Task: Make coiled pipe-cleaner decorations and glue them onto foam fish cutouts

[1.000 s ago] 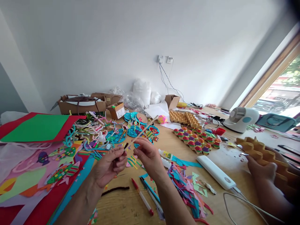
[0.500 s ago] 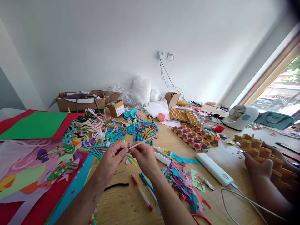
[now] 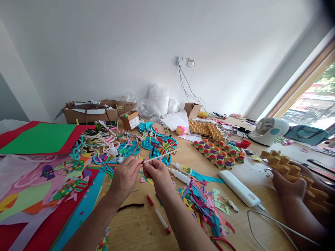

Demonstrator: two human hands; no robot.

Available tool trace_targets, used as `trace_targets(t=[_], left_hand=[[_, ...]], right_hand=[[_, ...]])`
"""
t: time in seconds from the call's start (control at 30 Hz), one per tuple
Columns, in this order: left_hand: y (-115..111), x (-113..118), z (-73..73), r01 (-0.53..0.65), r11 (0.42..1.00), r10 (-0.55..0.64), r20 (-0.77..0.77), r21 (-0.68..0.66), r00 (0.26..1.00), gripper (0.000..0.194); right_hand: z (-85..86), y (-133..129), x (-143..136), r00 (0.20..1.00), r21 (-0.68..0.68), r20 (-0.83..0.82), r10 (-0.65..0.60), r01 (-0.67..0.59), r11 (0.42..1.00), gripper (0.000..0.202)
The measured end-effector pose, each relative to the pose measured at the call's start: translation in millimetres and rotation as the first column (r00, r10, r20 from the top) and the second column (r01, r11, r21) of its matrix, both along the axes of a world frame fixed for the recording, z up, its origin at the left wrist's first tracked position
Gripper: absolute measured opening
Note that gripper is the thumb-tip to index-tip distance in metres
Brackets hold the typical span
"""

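Note:
A thin pale wooden stick (image 3: 167,153) slants up to the right above the table. My right hand (image 3: 158,174) pinches it near its lower end between thumb and fingers. At that same end, my left hand (image 3: 128,176) is closed, its fingertips on a tiny dark bit too small to make out. Below the hands lie a dark brown pipe cleaner (image 3: 131,206) and a red pen (image 3: 158,214). Just beyond them are blue decorated paper discs (image 3: 154,143) with paper fish. White glue bottles (image 3: 180,176) rest right of my right hand.
Paper scraps (image 3: 201,202), a white power bank (image 3: 239,188) with a cable, and painted egg-carton pieces (image 3: 214,153) lie to the right. Another person's hands (image 3: 290,188) hold a bare egg carton (image 3: 285,165). Coloured paper sheets (image 3: 39,137) and a pipe-cleaner heap (image 3: 98,143) fill the left.
The stick's far end has moved right and up, and more of it shows. My left fingers have turned over at its near end, where a dark bit now shows.

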State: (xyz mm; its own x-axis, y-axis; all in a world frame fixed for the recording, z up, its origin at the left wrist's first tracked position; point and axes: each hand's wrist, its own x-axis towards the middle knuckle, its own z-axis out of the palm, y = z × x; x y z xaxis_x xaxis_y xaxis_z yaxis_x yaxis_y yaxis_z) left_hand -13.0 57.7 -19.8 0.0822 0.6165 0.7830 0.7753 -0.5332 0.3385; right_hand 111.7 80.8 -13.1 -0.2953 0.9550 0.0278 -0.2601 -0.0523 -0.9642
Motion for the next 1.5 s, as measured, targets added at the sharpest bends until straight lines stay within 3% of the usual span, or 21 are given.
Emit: trace_targets(t=[0.23,0.3,0.37,0.4,0.47,0.53,0.57,0.63,0.7,0.83,0.93,1.0,1.07,1.2,1.33,1.5], left_hand=[[-0.2,2.3,6.4,0.104,0.974,-0.036,0.315,-0.201,0.948,0.011],[1.0,-0.3,8.0,0.159,0.948,-0.018,0.451,-0.276,0.892,0.01],[2.1,-3.6,8.3,0.25,0.901,0.019,0.607,-0.355,0.794,0.011],[2.3,-5.2,8.2,0.319,0.866,0.035,0.683,-0.385,0.729,0.013],[1.8,-7.4,8.0,0.478,0.779,0.056,0.805,-0.405,0.591,0.019],[0.7,-8.4,7.6,0.615,0.682,0.058,0.868,-0.395,0.493,0.023],[0.2,-8.5,7.2,0.662,0.642,0.056,0.885,-0.387,0.462,0.025],[-0.2,-8.2,5.8,0.723,0.579,0.059,0.903,-0.378,0.425,0.026],[0.1,-7.4,3.9,0.751,0.544,0.069,0.912,-0.375,0.405,0.026],[-0.3,-4.5,2.4,0.756,0.523,0.095,0.909,-0.393,0.406,0.027],[-1.9,-1.0,4.4,0.715,0.541,0.077,0.873,-0.442,0.482,0.027],[-2.8,1.4,6.2,0.646,0.59,0.034,0.814,-0.485,0.58,0.023],[-3.1,3.6,7.8,0.55,0.672,-0.041,0.716,-0.496,0.696,0.016],[-3.2,6.9,9.1,0.361,0.832,-0.169,0.425,-0.423,0.889,0.013],[-3.7,8.3,8.3,0.276,0.9,-0.227,0.176,-0.338,0.958,0.016],[-3.7,4.3,6.9,0.268,0.911,-0.278,0.012,-0.313,0.96,0.017]], right_hand=[[-1.2,0.4,-1.7,0.986,0.12,0.155,-0.067,0.048,0.992,0.019],[-0.6,-1.6,-0.9,0.974,0.182,0.216,-0.075,0.035,0.983,0.017],[2.6,-4.3,2.9,0.938,0.338,0.313,-0.149,0.037,0.941,0.014],[5.3,-5.8,6.0,0.905,0.463,0.363,-0.224,0.033,0.886,0.012],[12.1,-8.1,13.9,0.815,0.728,0.417,-0.402,-0.035,0.685,0.009],[18.3,-8.9,21.7,0.731,0.873,0.418,-0.538,-0.161,0.46,0.013],[20.4,-8.5,24.8,0.701,0.896,0.422,-0.575,-0.225,0.382,0.016],[21.8,-6.2,29.0,0.657,0.895,0.447,-0.607,-0.326,0.306,0.018],[20.2,-2.5,30.9,0.633,0.877,0.477,-0.61,-0.385,0.286,0.017],[16.0,3.9,32.8,0.633,0.86,0.505,-0.587,-0.427,0.28,0.012],[17.6,3.4,33.3,0.629,0.852,0.52,-0.578,-0.43,0.299,0.013],[20.3,0.9,32.5,0.611,0.841,0.541,-0.578,-0.394,0.371,0.015],[22.8,-1.7,31.2,0.597,0.813,0.573,-0.561,-0.331,0.478,0.015],[24.6,-3.1,31.3,0.622,0.685,0.652,-0.435,-0.237,0.689,0.012],[24.0,-0.5,37.2,0.679,0.524,0.691,-0.249,-0.233,0.819,0.009],[20.4,3.5,45.1,0.741,0.421,0.666,-0.087,-0.276,0.864,0.007]])
